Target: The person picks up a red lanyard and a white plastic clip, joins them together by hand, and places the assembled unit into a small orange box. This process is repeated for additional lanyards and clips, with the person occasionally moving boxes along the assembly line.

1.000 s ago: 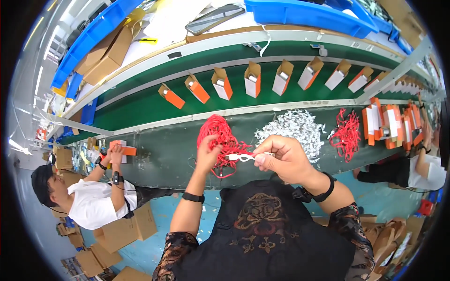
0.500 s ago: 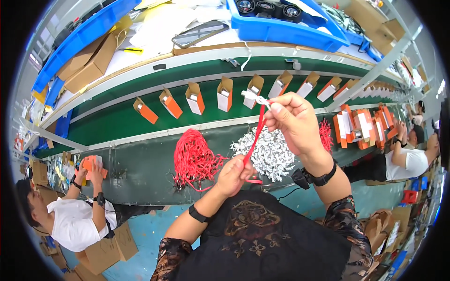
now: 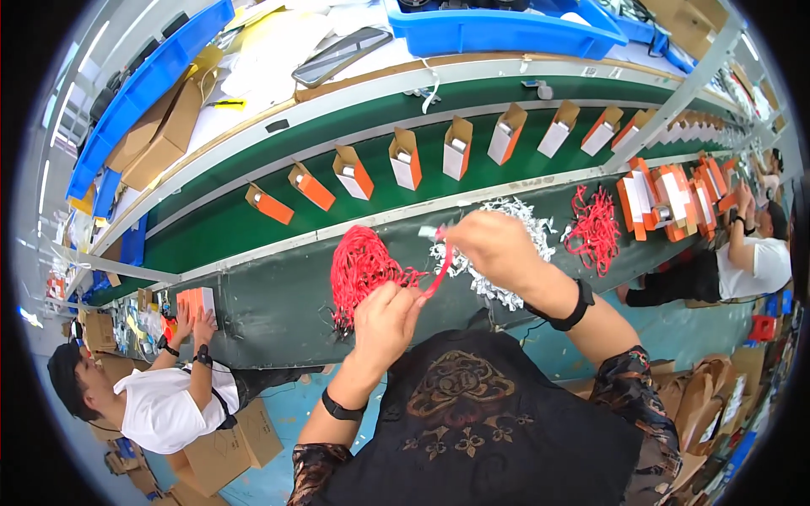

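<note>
A red strap is stretched between my two hands over the dark work surface. My left hand has its fingers closed on the lower end. Higher up and to the right, my right hand pinches the strap's upper part. A small white piece, blurred, sticks out left of the right fingers. Behind my left hand lies a heap of red straps. My right hand partly covers a pile of small white looped pieces. A smaller red strap heap lies farther right.
Open orange-and-white boxes stand in a row on the green belt. More boxes are stacked at right. Blue bins and a phone-like framed item occupy the shelf above. Co-workers sit on both sides.
My right hand has come down and turned its back up, bringing the white piece lower and left. My left hand has shifted left. The view has swung slightly.
</note>
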A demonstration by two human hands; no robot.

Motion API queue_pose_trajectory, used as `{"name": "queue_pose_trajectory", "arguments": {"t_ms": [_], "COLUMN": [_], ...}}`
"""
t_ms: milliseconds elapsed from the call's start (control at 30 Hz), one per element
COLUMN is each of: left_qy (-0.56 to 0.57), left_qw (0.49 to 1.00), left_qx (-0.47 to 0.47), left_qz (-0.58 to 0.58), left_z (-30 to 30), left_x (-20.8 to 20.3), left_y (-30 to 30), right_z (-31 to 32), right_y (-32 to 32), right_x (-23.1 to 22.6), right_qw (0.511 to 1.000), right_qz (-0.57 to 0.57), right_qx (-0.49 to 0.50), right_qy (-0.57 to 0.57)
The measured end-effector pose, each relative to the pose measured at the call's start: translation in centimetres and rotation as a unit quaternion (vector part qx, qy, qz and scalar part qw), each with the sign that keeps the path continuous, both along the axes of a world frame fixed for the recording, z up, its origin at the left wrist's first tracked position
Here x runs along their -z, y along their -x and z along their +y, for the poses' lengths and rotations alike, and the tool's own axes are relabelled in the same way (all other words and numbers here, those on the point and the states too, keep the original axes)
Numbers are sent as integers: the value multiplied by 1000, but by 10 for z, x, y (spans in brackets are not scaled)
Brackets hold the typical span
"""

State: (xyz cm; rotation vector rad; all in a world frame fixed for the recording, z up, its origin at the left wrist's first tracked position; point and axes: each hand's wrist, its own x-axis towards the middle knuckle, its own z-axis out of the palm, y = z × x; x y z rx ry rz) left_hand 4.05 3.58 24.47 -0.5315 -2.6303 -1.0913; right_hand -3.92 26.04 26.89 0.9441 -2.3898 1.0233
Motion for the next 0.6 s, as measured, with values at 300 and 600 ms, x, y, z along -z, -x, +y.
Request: {"name": "queue_pose_trajectory", "arguments": {"t_ms": [300,600], "left_qy": [157,-203], "left_qw": [985,937], "left_qx": [59,51], "left_qz": [45,-281], "left_z": [-16,-22], "left_x": [-31,-14], "left_y": [20,27], "right_z": [-36,-32], "right_y": [-30,-33], "right_x": [16,40], "right_qw": [930,849], "right_qz": [-321,-444], "right_qx": [-130,-206], "right_qy": [124,200]}}
